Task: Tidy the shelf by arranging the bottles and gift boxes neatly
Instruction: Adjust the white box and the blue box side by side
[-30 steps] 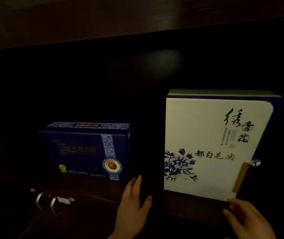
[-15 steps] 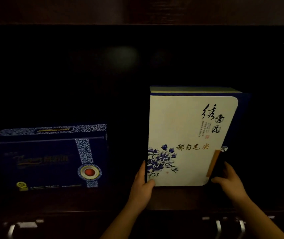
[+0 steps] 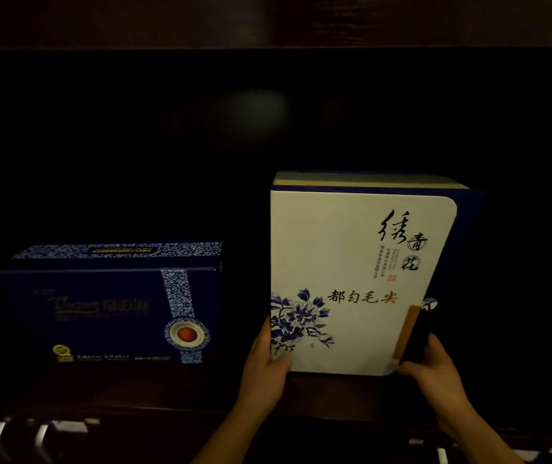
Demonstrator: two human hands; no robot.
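- White gift box (image 3: 351, 262) stands upright on the dark shelf (image 3: 335, 393), blue flower print low on its left, black and gold calligraphy, blue spine at right, tan clasp strip.
- Navy gift box (image 3: 107, 309), lower and wider, sits well apart to its left, patterned blue-white band with a red-centred medallion.

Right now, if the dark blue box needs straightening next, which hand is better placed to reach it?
Left, probably. The left hand grips the white box at its lower left edge, the side facing the dark blue box. The right hand is at the far right corner.
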